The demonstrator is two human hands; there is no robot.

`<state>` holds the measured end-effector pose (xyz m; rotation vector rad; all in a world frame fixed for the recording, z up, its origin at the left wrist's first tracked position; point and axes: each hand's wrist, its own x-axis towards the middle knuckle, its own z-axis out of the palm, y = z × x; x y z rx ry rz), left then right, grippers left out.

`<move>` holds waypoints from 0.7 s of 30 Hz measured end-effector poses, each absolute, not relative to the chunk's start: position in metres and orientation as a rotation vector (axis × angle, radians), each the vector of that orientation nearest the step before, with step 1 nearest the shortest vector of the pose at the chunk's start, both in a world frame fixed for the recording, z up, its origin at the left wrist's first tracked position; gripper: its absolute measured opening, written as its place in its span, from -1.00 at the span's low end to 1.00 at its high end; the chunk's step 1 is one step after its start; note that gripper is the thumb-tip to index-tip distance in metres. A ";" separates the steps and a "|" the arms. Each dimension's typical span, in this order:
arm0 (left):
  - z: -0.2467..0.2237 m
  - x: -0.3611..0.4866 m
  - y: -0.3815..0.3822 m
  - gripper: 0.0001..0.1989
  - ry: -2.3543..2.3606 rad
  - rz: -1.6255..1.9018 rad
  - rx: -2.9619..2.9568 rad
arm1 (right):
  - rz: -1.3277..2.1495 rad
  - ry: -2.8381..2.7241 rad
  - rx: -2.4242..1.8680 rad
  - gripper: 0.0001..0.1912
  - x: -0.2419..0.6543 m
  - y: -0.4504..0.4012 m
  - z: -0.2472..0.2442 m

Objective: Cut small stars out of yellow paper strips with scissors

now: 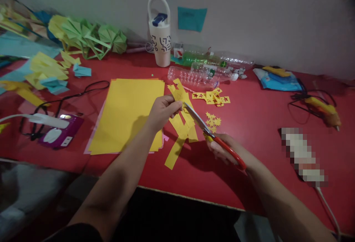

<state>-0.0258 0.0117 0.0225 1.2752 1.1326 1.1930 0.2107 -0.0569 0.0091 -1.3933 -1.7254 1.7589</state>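
Observation:
My left hand [165,111] pinches a small piece of yellow paper [178,93] between thumb and fingers. My right hand [223,145] grips red-handled scissors [203,124], whose blade tips reach up to the paper by my left thumb. Below the hands lie loose yellow paper strips [175,152] on the red table. Small cut-out yellow stars [213,122] are piled just right of the blades. Behind them sit yellow scraps with star-shaped holes [212,97]. A stack of yellow sheets [130,112], with pink edges showing underneath, lies left of my left hand.
Clear plastic bottles [194,77] and a white tumbler [161,44] stand or lie along the wall. Folded green paper shapes [85,36] fill the back left. A purple power box [59,133] with cables is at left, a yellow glue gun [323,109] and a pixelated corded object [302,155] at right.

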 end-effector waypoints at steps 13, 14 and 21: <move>0.024 -0.025 0.011 -0.81 1.131 1.197 1.280 | 1.733 -1.730 -1.416 -0.50 0.210 -0.058 0.014; 0.024 -0.025 0.011 -0.81 1.130 1.200 1.278 | 1.733 -1.728 -1.425 -0.50 0.210 -0.058 0.013; 0.025 -0.025 0.011 -0.80 1.138 1.205 1.268 | 1.737 -1.728 -1.451 -0.50 0.211 -0.057 0.011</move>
